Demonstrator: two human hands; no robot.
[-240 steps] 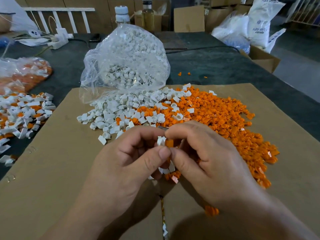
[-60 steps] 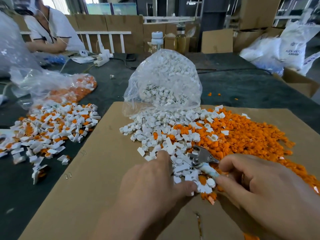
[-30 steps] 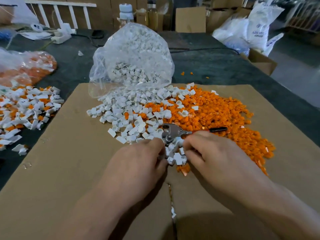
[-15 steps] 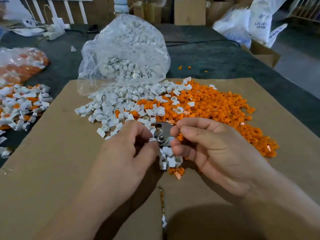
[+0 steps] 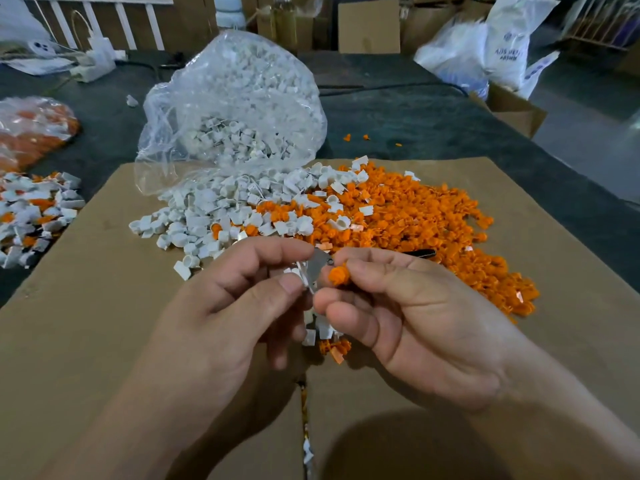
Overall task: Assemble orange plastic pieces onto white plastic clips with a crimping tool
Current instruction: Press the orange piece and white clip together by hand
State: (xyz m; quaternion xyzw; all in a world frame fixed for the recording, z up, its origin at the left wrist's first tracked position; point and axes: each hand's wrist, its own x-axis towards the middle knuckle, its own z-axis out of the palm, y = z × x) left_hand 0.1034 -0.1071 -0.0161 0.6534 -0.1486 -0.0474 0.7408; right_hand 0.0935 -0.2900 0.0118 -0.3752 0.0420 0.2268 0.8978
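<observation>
The left hand pinches a white clip between thumb and forefinger. The right hand, fingers curled, holds an orange piece at its fingertips. The metal head of the crimping tool sits between the two hands, touching the clip. Its black handle tip pokes out past the right forefinger, and the grip on it is hidden. Under the hands lie a few loose clips and orange bits on a cardboard sheet. Beyond them a white pile merges with a wide orange pile. A clear bag of white clips slumps behind them. Mixed white and orange parts lie at the far left on the dark table.
</observation>
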